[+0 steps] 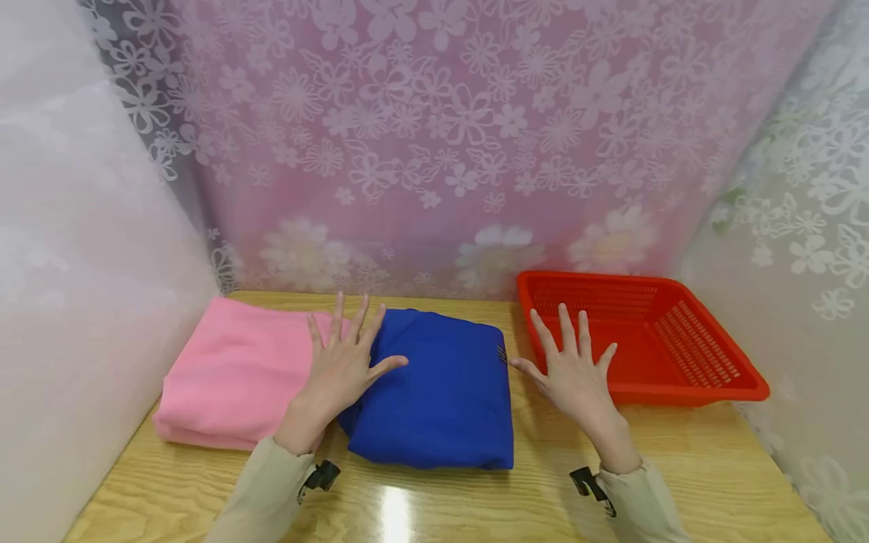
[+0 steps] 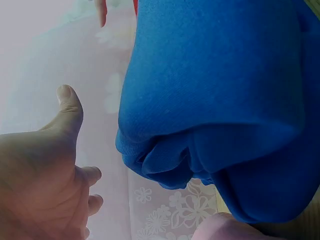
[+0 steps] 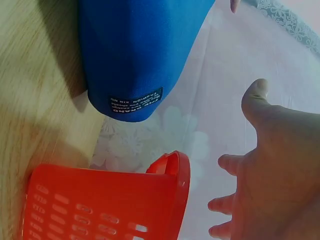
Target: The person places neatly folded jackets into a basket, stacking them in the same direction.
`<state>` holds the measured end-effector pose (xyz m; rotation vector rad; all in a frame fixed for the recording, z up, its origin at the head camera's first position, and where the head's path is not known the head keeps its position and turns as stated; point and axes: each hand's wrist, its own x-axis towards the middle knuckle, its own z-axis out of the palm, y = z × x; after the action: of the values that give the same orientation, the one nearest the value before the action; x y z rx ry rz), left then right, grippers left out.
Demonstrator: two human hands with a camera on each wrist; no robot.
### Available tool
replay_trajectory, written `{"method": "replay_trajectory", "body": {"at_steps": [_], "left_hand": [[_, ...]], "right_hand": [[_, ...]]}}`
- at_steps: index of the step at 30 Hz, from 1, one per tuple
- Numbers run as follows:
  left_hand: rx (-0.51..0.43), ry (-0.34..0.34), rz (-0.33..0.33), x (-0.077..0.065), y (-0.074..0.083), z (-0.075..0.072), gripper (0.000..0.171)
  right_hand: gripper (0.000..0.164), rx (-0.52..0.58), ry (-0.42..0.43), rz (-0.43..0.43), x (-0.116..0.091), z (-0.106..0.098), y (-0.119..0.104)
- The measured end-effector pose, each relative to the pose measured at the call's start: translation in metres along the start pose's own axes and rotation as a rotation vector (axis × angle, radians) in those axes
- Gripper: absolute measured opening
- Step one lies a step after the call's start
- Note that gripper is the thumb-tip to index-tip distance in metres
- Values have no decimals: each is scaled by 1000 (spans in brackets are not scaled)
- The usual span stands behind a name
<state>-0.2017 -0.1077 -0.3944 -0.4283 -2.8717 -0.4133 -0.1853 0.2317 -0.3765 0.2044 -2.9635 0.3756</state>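
A folded pink garment [image 1: 251,369] lies at the left of the table, and a folded blue garment [image 1: 434,392] with a small dark label lies beside it. My left hand [image 1: 342,369] is held with fingers spread above the place where the two garments meet; nothing is in it. In the left wrist view the blue garment [image 2: 210,75] shows its layered folds, apart from the thumb. My right hand [image 1: 573,377], also spread and holding nothing, overlaps the left side of a red plastic basket [image 1: 686,394]. The right wrist view shows the basket's slotted wall [image 3: 105,200] and the label [image 3: 135,102].
The light wooden table [image 1: 434,513] is bordered at the back by a pink flowered curtain [image 1: 441,151]. Whitish sheeting [image 1: 102,264] hangs on the left, and a flowered sheet [image 1: 801,249] on the right close to the basket.
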Motion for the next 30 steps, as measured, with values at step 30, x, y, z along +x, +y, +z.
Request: {"method": "replay_trajectory", "body": {"at_steps": [30], "left_hand": [[-569,-43,-59,-21,0,29,76]], "right_hand": [[56,423,171,-204,-17,55,-31]]}}
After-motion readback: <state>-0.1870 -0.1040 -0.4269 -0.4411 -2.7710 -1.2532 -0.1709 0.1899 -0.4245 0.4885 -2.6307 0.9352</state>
